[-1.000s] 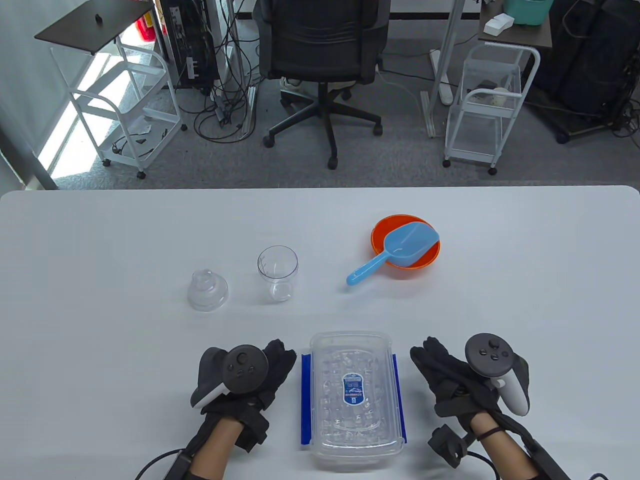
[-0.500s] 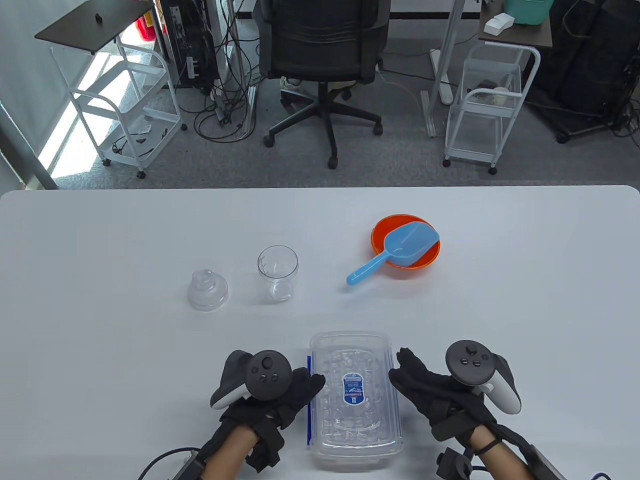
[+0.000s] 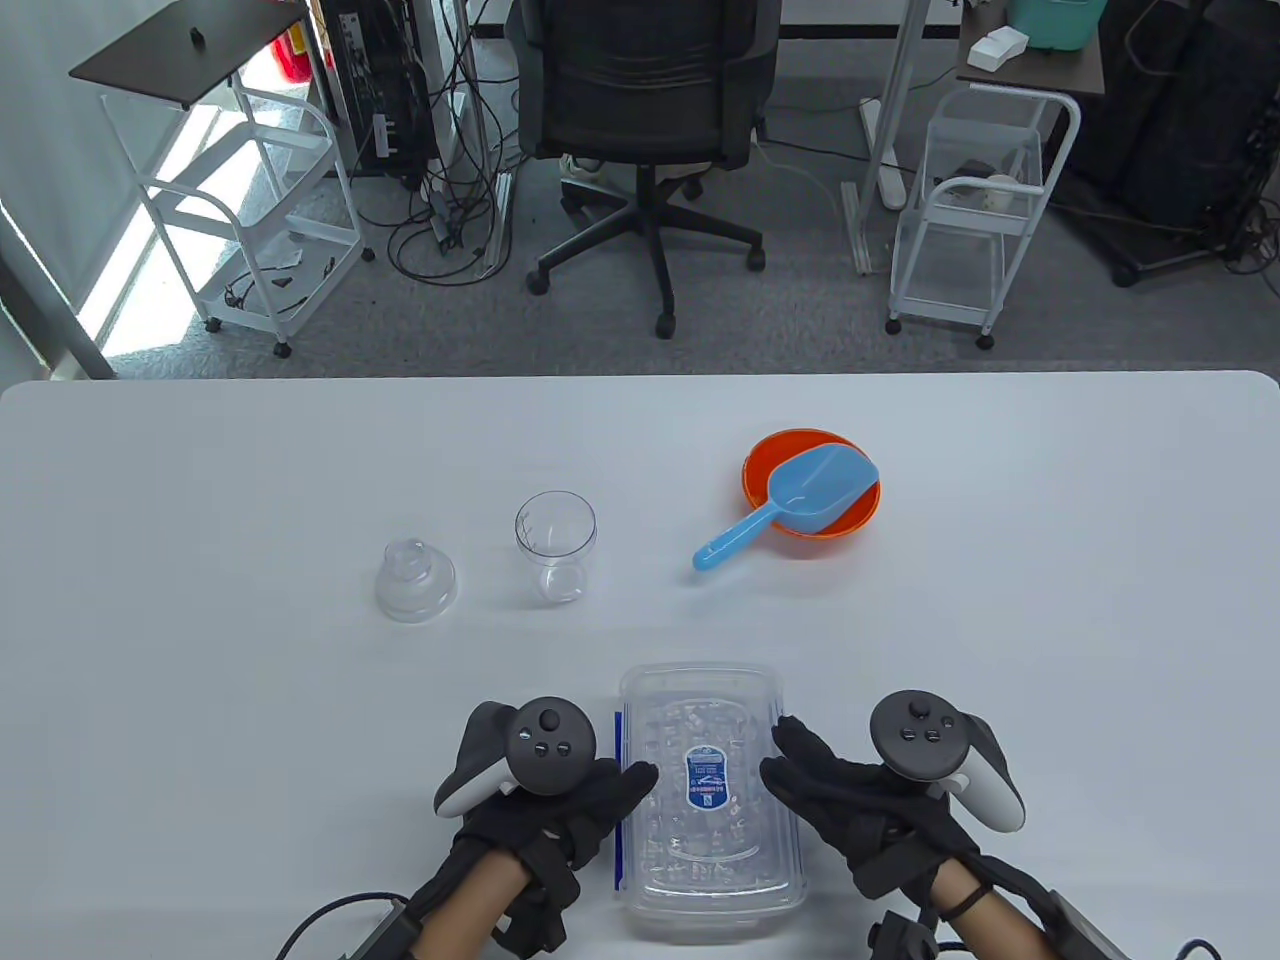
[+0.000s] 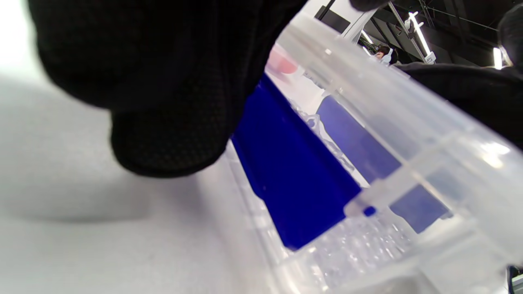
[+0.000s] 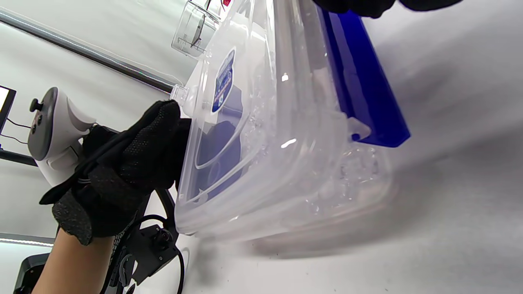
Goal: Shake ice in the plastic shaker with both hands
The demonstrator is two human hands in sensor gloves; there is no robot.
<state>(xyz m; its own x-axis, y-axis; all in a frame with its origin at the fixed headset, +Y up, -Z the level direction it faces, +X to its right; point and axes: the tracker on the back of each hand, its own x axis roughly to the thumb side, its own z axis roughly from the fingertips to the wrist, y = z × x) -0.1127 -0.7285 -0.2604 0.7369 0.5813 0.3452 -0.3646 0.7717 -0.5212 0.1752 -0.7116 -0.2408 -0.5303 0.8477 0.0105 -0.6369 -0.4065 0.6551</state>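
The clear ice box (image 3: 705, 700) with a labelled lid and blue side latches (image 5: 367, 102) lies at the table's near edge, full of ice. My left hand (image 3: 600, 790) grips its left rim, fingers curled over the lid edge (image 5: 155, 139) and the thumb beside the left latch (image 4: 286, 163). My right hand (image 3: 815, 785) lies against the right rim with fairly straight fingers on the lid. The clear shaker cup (image 3: 556, 545) stands upright farther back and holds nothing. Its domed lid (image 3: 415, 582) sits to its left.
A blue scoop (image 3: 790, 500) lies in an orange bowl (image 3: 858, 520) at the back right, handle pointing toward the cup. White tabletop (image 3: 200, 600) stretches to both sides. Beyond the far edge are an office chair (image 3: 645, 100) and wire carts.
Both hands have slid inward from beside the ice box until they touch its two long sides. The box, cup, lid and scoop have not moved.
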